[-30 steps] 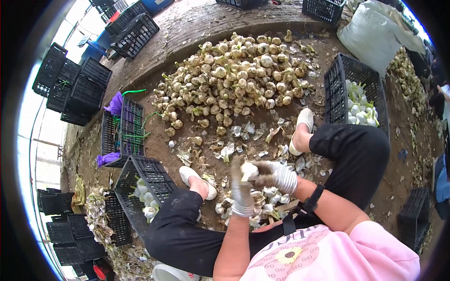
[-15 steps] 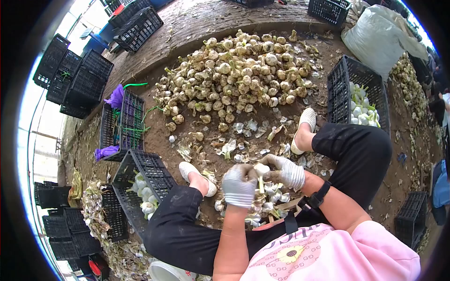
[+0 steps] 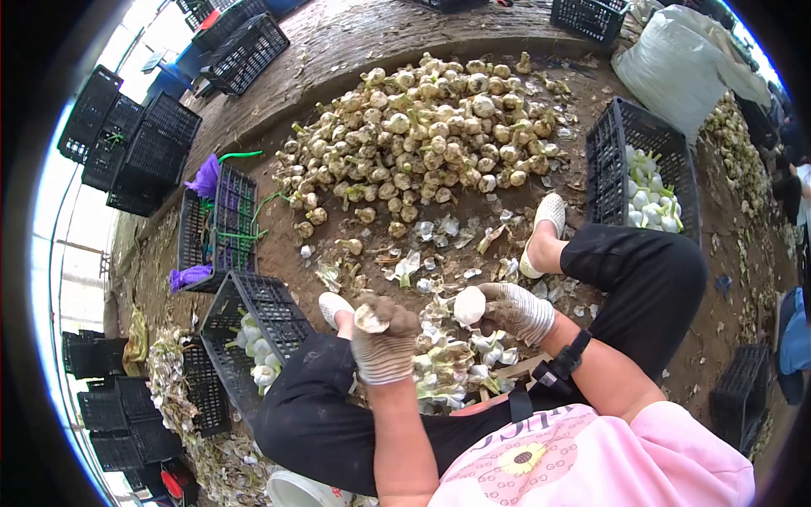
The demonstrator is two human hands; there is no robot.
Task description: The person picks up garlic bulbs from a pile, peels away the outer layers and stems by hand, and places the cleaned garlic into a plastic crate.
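Observation:
My right hand (image 3: pixel 519 314), in a striped work glove, is closed on a white garlic bulb (image 3: pixel 470 306) that sticks out past the fingertips to the left. My left hand (image 3: pixel 384 338), its glove soiled brown over the fingers, is raised apart from it to the left. Its fingers are curled around a pale, rounded garlic piece (image 3: pixel 370 319); whether this is skin or part of a bulb I cannot tell. Below and between the hands lies a heap of loose garlic skins (image 3: pixel 443 363). Beyond them rises a large pile of untrimmed garlic bulbs (image 3: pixel 422 135).
A black crate (image 3: pixel 262 308) with cleaned garlic stands by my left knee, another crate (image 3: pixel 621 165) with garlic beyond my right knee. A further crate (image 3: pixel 235 215) holds purple and green netting. A white sack (image 3: pixel 672 68) sits at far right, a white bucket (image 3: pixel 308 490) near my left hip.
My left hand has drawn away from the bulb to the left and turned, a pale piece now showing in its fingers. My right hand stays nearly in place with the bulb.

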